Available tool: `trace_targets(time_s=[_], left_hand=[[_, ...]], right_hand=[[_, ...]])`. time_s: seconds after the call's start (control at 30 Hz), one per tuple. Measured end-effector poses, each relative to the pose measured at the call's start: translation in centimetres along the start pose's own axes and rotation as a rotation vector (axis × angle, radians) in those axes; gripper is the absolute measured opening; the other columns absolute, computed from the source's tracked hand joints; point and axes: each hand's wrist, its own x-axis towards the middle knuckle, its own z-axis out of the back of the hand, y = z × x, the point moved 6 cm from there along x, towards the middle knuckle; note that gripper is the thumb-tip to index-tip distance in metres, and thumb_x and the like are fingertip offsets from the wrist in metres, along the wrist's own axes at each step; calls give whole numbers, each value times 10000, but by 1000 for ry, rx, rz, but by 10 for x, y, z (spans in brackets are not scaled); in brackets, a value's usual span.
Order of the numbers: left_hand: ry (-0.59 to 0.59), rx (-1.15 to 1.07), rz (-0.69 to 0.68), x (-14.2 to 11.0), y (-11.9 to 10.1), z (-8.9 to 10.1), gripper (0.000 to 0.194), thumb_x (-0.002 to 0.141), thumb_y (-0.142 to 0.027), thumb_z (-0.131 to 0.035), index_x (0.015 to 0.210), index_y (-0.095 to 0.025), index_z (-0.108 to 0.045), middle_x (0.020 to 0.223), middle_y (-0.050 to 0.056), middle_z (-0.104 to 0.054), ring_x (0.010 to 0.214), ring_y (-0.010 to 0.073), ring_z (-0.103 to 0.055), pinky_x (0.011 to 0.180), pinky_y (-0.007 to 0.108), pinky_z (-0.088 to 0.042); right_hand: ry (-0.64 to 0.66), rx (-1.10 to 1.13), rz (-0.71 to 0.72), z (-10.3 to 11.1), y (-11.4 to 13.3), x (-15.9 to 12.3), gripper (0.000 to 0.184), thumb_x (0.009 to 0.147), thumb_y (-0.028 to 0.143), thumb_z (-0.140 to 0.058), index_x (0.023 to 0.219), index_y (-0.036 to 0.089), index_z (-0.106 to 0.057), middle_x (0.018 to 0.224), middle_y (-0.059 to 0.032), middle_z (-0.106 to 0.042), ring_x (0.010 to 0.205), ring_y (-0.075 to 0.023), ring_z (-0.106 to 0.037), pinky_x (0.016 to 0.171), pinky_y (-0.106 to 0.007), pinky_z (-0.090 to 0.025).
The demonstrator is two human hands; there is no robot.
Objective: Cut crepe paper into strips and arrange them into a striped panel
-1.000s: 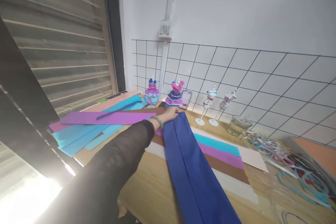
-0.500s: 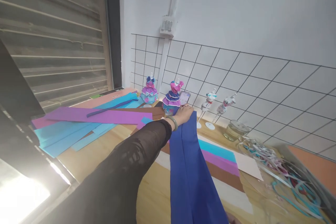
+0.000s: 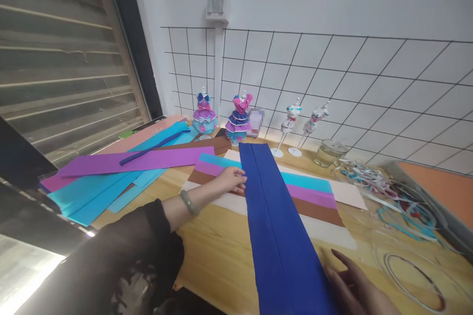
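Blue strip (image 3: pixel 271 206) between left hand (image 3: pixel 232 180), curled, grip unclear, and right hand (image 3: pixel 351 283), fingers loosely parted, nothing clasped.

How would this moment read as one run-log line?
wide blue strip: crosses over coloured strips | left hand: grip open, at blue strip's left edge | right hand: grip open, at blue strip's right edge

1. The head-worn camera looks forward and down across the table (image 3: pixel 214 241) toward the wire grid (image 3: pixel 318 68) at upper right.
2. It sits near: the bottom edge crops the right hand (image 3: pixel 354 283).
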Motion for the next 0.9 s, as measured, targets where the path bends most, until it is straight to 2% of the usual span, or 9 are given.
trace_targets(time_s=[0.03,0.1,0.17,0.27,0.37,0.47,0.57,0.7,0.9], left_hand=[[43,-46,26,-12,4,-2,331,829,-340,-473,1043,-91,-514,915,149,-635,800,192,-642,695,323,-531],[112,-187,99,-33,8,-6,313,798,-365,-533,977,-108,-540,906,140,-641,825,192,-643,728,318,-531],[144,-439,237,-50,13,-11,314,718,-337,-646,919,-118,-546,895,127,-641,838,198,-642,777,336,-520],[159,-670,385,-69,14,-17,329,632,-274,-730,855,-118,-545,871,110,-639,824,203,-646,822,366,-497],[195,-740,425,-80,12,-21,301,639,-247,-726,842,-114,-548,880,115,-639,855,216,-644,854,375,-473],[217,-770,443,-86,12,-23,282,670,-252,-702,860,-115,-546,909,130,-642,881,232,-640,870,383,-461],[275,-795,453,-89,12,-28,273,695,-270,-680,871,-108,-550,927,150,-649,878,239,-642,878,396,-453],[388,-786,505,-88,13,-44,275,703,-295,-667,860,-83,-591,872,156,-665,828,226,-652,863,402,-461],[534,-821,572,-86,13,-75,296,743,-297,-613,927,-65,-604,824,156,-671,781,221,-654,820,420,-471]], right_hand=[[-108,-130,102,3,11,-4,455,767,531,-483,1064,200,-579,757,-73,-712,665,-247,-681,511,-314,-563],[-286,-289,409,-2,46,-19,391,798,506,-462,980,198,-618,774,-78,-703,669,-235,-675,532,-315,-565],[-367,-356,738,-21,85,-41,353,843,456,-426,939,188,-634,795,-83,-697,699,-212,-669,592,-294,-565],[-367,-478,941,-53,118,-63,350,866,403,-410,889,147,-647,720,-88,-685,624,-200,-648,551,-285,-546],[-380,-556,963,-67,124,-72,400,913,262,-288,829,127,-655,709,-92,-684,611,-193,-636,543,-289,-526],[-380,-548,928,-66,118,-74,449,915,170,-218,809,138,-653,734,-82,-687,642,-183,-635,574,-288,-517],[-365,-456,848,-59,115,-72,341,909,196,-306,851,152,-639,771,-71,-684,692,-171,-632,637,-272,-515],[-314,-305,727,-56,112,-67,233,887,191,-382,906,171,-614,830,-63,-670,761,-167,-626,696,-277,-513],[-334,-182,708,-52,116,-66,174,859,175,-437,917,178,-601,818,-64,-660,753,-169,-623,674,-283,-522]])
